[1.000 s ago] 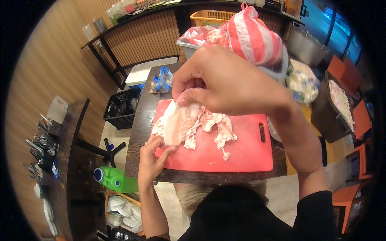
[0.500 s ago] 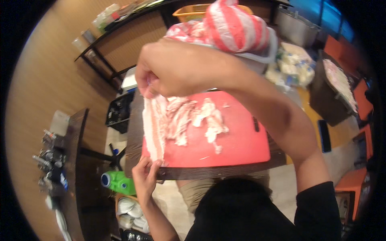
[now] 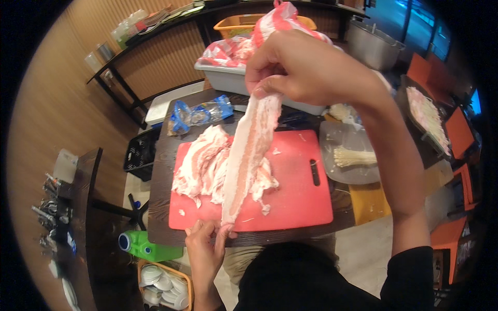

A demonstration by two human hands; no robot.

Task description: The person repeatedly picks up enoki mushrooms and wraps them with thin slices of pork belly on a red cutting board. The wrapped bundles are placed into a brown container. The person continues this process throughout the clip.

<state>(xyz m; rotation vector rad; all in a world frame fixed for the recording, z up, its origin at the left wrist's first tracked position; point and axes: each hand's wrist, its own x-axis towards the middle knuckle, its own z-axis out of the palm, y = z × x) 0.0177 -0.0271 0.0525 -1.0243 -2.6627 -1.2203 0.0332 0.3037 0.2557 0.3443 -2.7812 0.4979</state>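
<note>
- Meat strip (image 3: 248,155), in the head view, slants taut over the red cutting board (image 3: 303,207), near the table's (image 3: 161,192) near edge.
- Left hand (image 3: 206,241) pinches its near end; right hand (image 3: 298,67) pinches its far end, raised past the board.
- Step in hand looks like drawing the strip straight; laying it flat would call for lowering both ends evenly.
- Grey tub (image 3: 223,79) at the table's far edge holds a striped bag (image 3: 275,22).
- Pale tray (image 3: 332,173) by the table's right edge carries thin white stalks (image 3: 353,157).
</note>
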